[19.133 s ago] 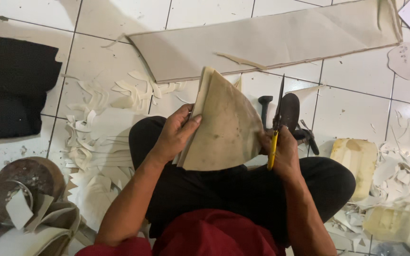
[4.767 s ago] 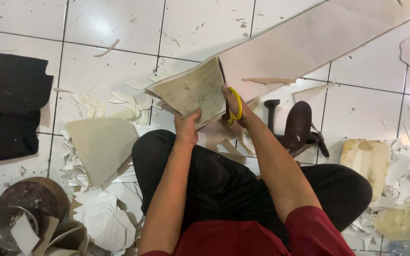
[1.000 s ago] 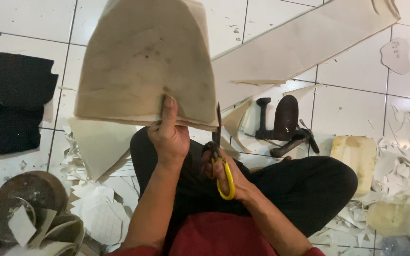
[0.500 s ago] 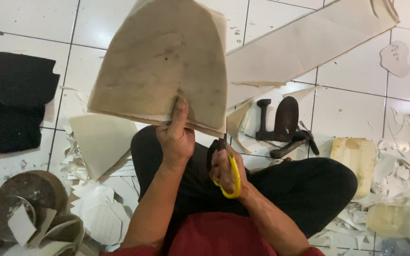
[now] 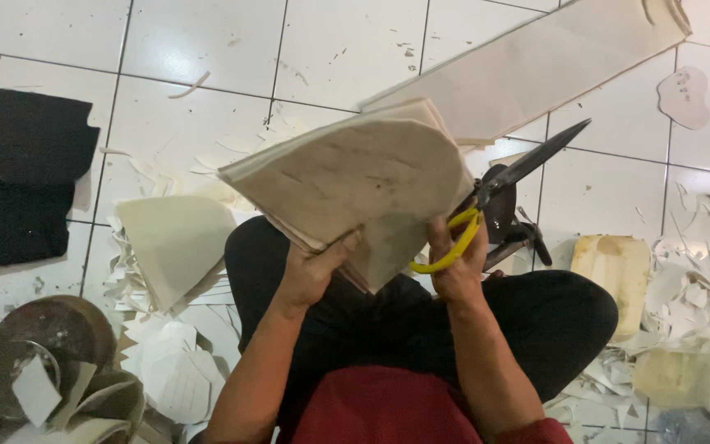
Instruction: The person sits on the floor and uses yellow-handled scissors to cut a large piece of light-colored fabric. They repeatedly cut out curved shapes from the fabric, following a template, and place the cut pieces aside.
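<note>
A thick stack of beige cut sheets (image 5: 355,177) is held over my lap. My left hand (image 5: 314,271) grips its lower edge from below, thumb on top. My right hand (image 5: 454,259) holds the stack's right lower corner and also grips scissors with yellow handles (image 5: 486,197). Their dark blades point up and right, away from the stack. I sit cross-legged on the white tile floor in black trousers.
A cut beige piece (image 5: 174,247) lies left of my knee amid white offcuts. Black cloth (image 5: 18,185) sits far left, a long beige strip (image 5: 536,70) at the top right, a dark metal stand (image 5: 511,226) behind the scissors, round bowls (image 5: 39,345) bottom left, a yellowish foam block (image 5: 614,267) right.
The stack has come down from in front of the camera and tilted flatter. My right hand with the scissors rose from my lap to the stack's right corner.
</note>
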